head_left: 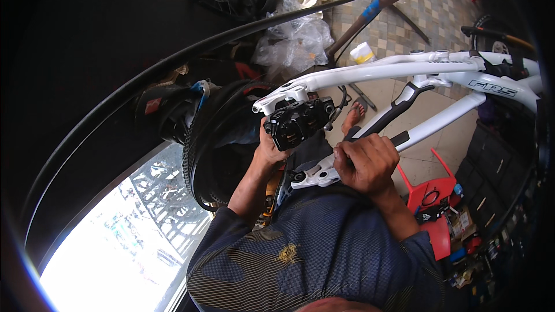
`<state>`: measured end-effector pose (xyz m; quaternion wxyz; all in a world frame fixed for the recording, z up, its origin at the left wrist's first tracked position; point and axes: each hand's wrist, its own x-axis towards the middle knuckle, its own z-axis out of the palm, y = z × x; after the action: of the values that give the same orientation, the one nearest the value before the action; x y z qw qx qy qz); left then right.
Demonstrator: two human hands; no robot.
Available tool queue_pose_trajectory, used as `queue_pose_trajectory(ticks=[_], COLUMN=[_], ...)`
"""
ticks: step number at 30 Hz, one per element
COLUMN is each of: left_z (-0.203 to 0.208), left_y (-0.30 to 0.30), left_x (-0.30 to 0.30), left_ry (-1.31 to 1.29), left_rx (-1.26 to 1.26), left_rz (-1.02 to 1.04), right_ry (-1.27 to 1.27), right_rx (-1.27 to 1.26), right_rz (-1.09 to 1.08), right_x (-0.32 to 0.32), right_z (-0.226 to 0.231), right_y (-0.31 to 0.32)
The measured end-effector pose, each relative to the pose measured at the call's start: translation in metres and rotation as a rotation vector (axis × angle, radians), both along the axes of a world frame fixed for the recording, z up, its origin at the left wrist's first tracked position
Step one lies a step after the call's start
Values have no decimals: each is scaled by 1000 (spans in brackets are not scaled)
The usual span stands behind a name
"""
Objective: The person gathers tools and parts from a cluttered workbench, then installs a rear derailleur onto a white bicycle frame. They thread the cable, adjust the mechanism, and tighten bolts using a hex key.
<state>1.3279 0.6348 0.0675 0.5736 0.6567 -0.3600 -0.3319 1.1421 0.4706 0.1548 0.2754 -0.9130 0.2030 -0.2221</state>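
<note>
A white bicycle frame (364,74) stretches across in front of me, its rear end nearest to me. Beside the upper stay's end sits a black mechanical part that looks like a rear derailleur (299,122), with a thin dark cable loop at its right. My left hand (272,147) grips this part from below, and the part hides most of its fingers. Over the lower white stay (442,120), close to its dropout (309,178), my right hand (369,164) is closed with curled fingers. What it holds, if anything, is hidden.
Black tires (199,121) stand left of the frame. Clear plastic wrapping (295,40) lies on the floor beyond. A red plastic stool (430,193) with small parts on it is at the right, beside a dark tool case (485,167). A blue-brown tube (376,11) slants behind.
</note>
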Motion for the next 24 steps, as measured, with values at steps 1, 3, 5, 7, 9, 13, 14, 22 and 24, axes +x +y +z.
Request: queue_pose_trajectory(ticks=[1,3,5,7,9,13,14,22,24], left_z=[0,2,5,4,3,8,11,31,28], left_y=[1,2,6,13,16,17,15,-5,-8], left_x=[5,9,4,-15,-22,-20,-21,-27,-24], left_ry=[-31,-59,-40,82,210,281,291,318,259], left_rx=[17,25,18,-7,-5,25,14,-28,-29], left_rz=[-23,-34,-15,77,115,52,56,122,122], right_ry=[-2,-2,-2,-2,2,2,2,20,18], right_rx=[1,3,2,3,9,23,26,31,21], right_rz=[-3,-8,-11,-8,-15,-35,-43,-76,-88], right_x=[0,0,1,2,4,7,8,9,8], right_z=[0,-1,-1,0,1,2,3,5,3], right_y=[0,0,0,0,0,1,2,5,4])
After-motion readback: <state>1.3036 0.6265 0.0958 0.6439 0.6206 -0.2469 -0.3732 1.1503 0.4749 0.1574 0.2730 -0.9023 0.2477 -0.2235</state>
